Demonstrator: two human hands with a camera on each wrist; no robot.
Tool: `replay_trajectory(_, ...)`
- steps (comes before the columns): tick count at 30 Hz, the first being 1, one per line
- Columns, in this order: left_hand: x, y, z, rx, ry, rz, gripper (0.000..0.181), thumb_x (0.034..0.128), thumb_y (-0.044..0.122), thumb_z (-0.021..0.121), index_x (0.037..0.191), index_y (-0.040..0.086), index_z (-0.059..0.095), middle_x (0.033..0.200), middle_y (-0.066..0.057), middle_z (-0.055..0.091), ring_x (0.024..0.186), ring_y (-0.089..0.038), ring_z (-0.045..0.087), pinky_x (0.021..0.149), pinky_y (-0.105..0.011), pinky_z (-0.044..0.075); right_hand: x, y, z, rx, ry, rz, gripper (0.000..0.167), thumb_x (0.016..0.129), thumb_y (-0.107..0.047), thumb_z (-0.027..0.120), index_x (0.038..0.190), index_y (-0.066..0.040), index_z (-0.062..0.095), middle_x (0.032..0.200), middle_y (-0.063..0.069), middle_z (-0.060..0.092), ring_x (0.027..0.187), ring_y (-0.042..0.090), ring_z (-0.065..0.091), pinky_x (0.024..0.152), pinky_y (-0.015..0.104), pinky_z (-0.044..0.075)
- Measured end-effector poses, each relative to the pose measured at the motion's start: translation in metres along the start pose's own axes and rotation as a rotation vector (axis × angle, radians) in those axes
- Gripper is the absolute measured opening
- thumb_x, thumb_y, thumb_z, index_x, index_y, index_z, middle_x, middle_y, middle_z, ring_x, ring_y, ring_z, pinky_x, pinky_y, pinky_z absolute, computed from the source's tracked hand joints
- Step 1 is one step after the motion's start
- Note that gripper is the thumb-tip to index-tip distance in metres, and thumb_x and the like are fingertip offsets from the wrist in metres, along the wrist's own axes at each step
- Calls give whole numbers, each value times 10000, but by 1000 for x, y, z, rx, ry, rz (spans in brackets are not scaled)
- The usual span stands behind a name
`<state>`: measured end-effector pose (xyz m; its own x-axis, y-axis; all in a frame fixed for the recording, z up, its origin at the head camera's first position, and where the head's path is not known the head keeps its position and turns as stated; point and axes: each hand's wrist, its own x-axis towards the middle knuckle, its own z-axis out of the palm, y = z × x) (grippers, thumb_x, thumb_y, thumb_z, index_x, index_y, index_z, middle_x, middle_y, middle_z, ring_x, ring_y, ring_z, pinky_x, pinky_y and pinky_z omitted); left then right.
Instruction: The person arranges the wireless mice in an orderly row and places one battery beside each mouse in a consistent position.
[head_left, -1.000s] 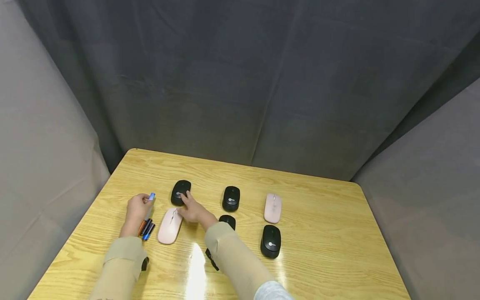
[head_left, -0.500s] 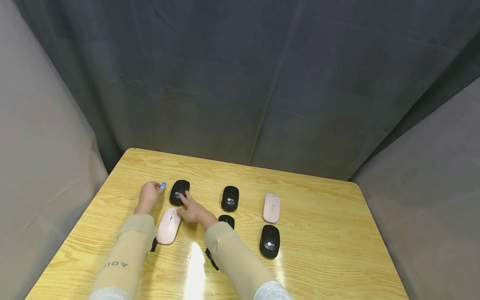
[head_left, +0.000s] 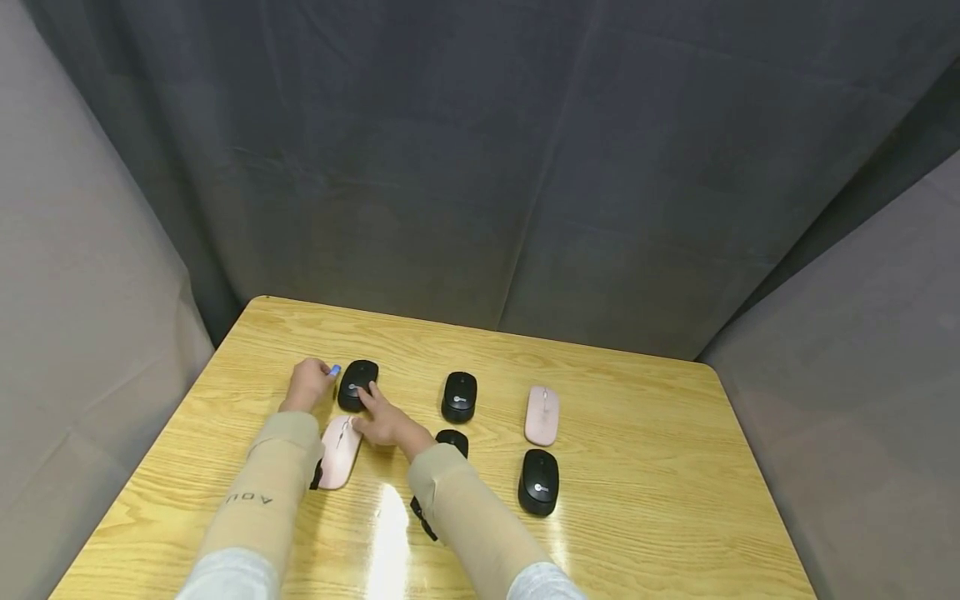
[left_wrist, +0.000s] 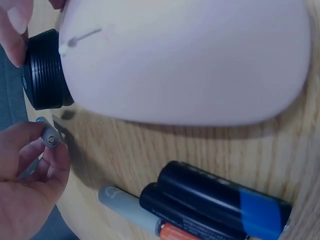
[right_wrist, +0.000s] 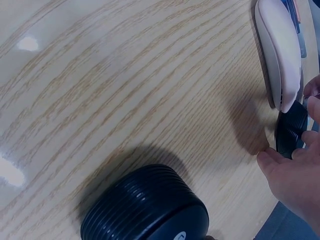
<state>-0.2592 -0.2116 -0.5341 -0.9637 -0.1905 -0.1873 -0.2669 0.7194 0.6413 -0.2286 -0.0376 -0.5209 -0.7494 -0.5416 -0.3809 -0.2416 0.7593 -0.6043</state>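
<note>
My left hand (head_left: 309, 385) pinches a blue-and-grey battery (head_left: 335, 370) between thumb and fingers, just left of the far-left black mouse (head_left: 362, 372). In the left wrist view, one round end of that battery faces the camera. My right hand (head_left: 386, 421) rests its extended fingers on this black mouse, its thumb by the top of a pink mouse (head_left: 341, 454). The left wrist view shows several batteries below the pink mouse: a black one with a blue end (left_wrist: 220, 197), a slimmer black one (left_wrist: 185, 215) and a grey-and-orange one (left_wrist: 130, 212). My left forearm hides them in the head view.
To the right stand a black mouse (head_left: 459, 397), another partly behind my right sleeve (head_left: 453, 440), a pink mouse (head_left: 542, 415) and a black mouse (head_left: 538, 482). The wooden table (head_left: 660, 467) ends before a dark curtain (head_left: 420, 208).
My left hand has moved up and right, carrying the battery from beside the other batteries to the far-left black mouse. My right hand stays in place.
</note>
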Motion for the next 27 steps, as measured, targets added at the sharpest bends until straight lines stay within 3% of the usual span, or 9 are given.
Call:
replay_trajectory(6,0,2,3,6,-9,-6,273,900,152,541,918,-114,599,912,-251,600,868,-359,559,813,-448,457,1,1,0,1,3,4,586,956,-336,432,1469,-195,188,1537,25,61,1353,255,234,1080,369,255)
replay_trajectory(14,-2,5,7,-15,-30,-60,211,876,81,560,959,-113,576,962,-263,582,900,-358,552,826,-448,454,1,3,2,4,1,20,589,951,-337,443,1469,-213,191,1537,14,63,1350,248,244,1078,369,259)
replay_trajectory(27,-3,3,8,-14,-1,-68,219,842,76,595,965,-105,583,975,-251,592,906,-350,557,813,-434,461,2,2,3,11,1,22,590,950,-339,446,1468,-219,191,1538,-11,56,1353,234,239,1078,361,259)
